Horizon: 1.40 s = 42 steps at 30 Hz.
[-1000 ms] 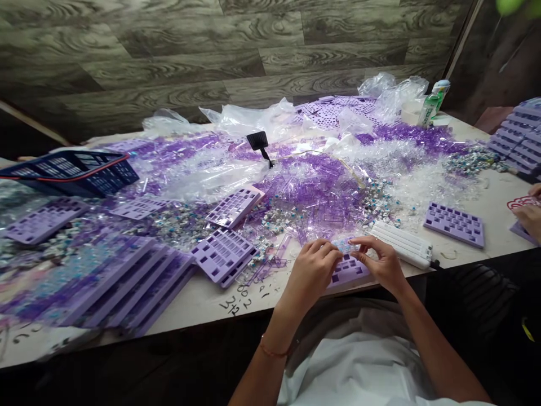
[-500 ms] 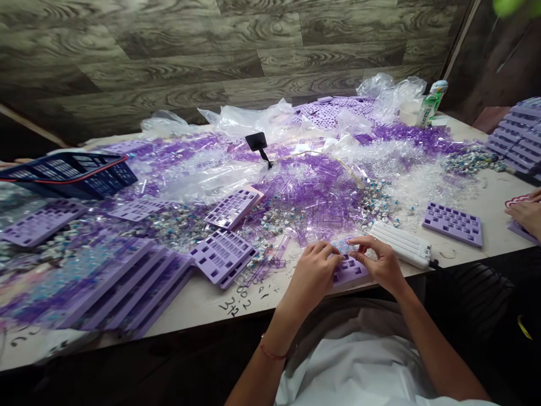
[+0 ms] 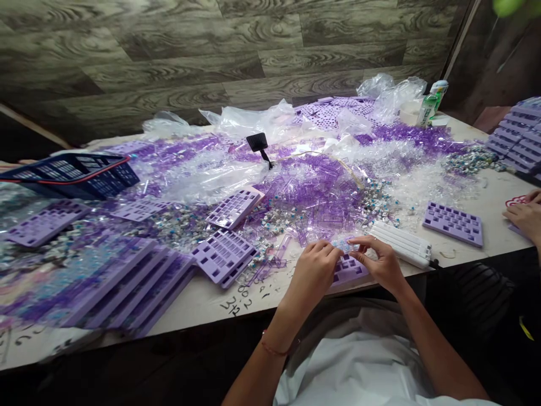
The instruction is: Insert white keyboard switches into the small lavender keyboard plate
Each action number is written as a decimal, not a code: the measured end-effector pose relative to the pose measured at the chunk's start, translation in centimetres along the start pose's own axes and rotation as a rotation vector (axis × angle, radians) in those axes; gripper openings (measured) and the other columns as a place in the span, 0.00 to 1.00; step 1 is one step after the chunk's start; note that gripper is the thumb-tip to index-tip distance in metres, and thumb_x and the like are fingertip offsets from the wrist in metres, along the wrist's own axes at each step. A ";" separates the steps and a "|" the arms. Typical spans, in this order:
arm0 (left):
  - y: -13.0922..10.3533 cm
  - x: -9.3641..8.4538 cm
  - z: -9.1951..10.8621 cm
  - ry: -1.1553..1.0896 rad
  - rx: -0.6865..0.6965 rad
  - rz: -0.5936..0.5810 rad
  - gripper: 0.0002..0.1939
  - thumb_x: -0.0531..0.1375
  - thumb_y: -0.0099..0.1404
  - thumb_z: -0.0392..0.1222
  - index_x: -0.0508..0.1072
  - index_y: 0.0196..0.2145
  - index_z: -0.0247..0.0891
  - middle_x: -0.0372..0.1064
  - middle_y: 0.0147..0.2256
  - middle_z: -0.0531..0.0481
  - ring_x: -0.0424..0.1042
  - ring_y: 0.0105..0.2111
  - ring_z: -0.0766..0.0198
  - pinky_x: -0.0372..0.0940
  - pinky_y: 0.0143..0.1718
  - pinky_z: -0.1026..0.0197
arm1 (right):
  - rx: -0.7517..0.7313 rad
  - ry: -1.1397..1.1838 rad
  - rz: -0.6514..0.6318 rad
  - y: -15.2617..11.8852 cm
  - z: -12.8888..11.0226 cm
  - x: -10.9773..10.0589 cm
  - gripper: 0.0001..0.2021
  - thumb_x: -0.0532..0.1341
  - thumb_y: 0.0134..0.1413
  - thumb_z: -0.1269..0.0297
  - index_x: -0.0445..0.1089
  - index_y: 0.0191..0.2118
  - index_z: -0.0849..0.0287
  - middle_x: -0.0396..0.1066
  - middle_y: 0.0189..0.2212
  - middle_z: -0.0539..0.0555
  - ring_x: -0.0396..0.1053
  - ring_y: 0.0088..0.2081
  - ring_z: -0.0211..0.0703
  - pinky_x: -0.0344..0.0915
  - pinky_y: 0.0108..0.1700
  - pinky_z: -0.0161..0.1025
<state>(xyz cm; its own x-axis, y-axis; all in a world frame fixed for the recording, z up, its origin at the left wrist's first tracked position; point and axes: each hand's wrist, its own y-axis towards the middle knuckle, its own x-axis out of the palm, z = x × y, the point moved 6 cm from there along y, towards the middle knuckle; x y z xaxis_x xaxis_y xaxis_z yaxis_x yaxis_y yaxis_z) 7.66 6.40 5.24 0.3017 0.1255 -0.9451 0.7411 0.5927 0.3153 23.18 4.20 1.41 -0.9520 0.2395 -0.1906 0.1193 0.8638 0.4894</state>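
A light-purple plastic panel with square cut-outs point(image 3: 350, 272) lies at the table's front edge, right before me. My left hand point(image 3: 318, 264) is closed over its left side, fingers bent and tips at its upper part. From the other side my right hand point(image 3: 378, 262) bends thumb and forefinger towards each other at the panel's upper right. Small clear-and-bluish pieces point(image 3: 344, 244) show between the two hands. Whatever the right fingertips pinch is too small to name.
Similar panels point(image 3: 224, 256) lie to the left, near a stack of them point(image 3: 127, 282). A white power strip point(image 3: 401, 245) and another panel point(image 3: 452, 224) are on the right. Purple clear parts point(image 3: 316, 186) cover the middle. A blue basket point(image 3: 97, 175) stands left; a co-worker's hand point(image 3: 526, 214) works far right.
My left hand has shifted very slightly over the panel. My right hand stays nearly in place. The co-worker's hand at the far right has moved a little to the left.
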 end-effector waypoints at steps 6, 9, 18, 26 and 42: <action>-0.2 0.3 -0.1 -0.005 -0.021 0.001 0.03 0.60 0.70 0.34 0.73 0.39 0.39 0.76 0.36 0.47 0.73 0.42 0.53 0.63 0.43 0.52 | -0.006 0.000 -0.006 0.0 0.0 0.0 0.11 0.67 0.62 0.56 0.78 0.46 0.53 0.79 0.39 0.54 0.71 0.33 0.42 0.71 0.39 0.42; -0.2 0.5 -0.1 0.003 -0.042 0.011 0.04 0.61 0.68 0.33 0.73 0.39 0.39 0.77 0.36 0.48 0.72 0.41 0.53 0.63 0.42 0.52 | 0.001 0.010 -0.007 0.0 0.1 0.0 0.11 0.67 0.62 0.56 0.78 0.47 0.53 0.79 0.40 0.54 0.71 0.34 0.42 0.71 0.40 0.42; 0.6 0.0 0.3 0.030 -0.043 -0.027 0.06 0.60 0.68 0.30 0.74 0.39 0.39 0.76 0.33 0.48 0.72 0.39 0.54 0.63 0.41 0.53 | -0.010 0.020 -0.005 0.0 0.1 0.0 0.10 0.67 0.62 0.57 0.78 0.47 0.53 0.79 0.39 0.53 0.71 0.34 0.42 0.70 0.40 0.41; 0.0 0.1 0.1 0.038 -0.153 -0.049 0.04 0.67 0.65 0.36 0.76 0.38 0.39 0.78 0.36 0.48 0.73 0.43 0.53 0.65 0.43 0.51 | -0.026 0.003 -0.002 -0.1 0.0 0.1 0.10 0.67 0.62 0.58 0.78 0.47 0.53 0.78 0.39 0.53 0.71 0.34 0.41 0.70 0.39 0.40; -0.3 1.1 0.3 -0.003 -0.221 -0.125 0.06 0.62 0.68 0.33 0.79 0.39 0.39 0.78 0.37 0.47 0.72 0.43 0.53 0.65 0.44 0.51 | -0.085 -0.068 -0.016 -0.9 1.0 0.0 0.11 0.67 0.62 0.57 0.78 0.48 0.52 0.78 0.37 0.52 0.72 0.32 0.41 0.73 0.39 0.39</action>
<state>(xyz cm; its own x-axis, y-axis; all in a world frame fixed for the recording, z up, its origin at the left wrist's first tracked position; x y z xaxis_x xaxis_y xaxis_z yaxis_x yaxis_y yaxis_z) 7.99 6.10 4.20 0.2183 0.0382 -0.9751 0.6237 0.7630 0.1695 23.33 3.87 0.14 -0.9321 0.2575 -0.2547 0.0769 0.8279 0.5556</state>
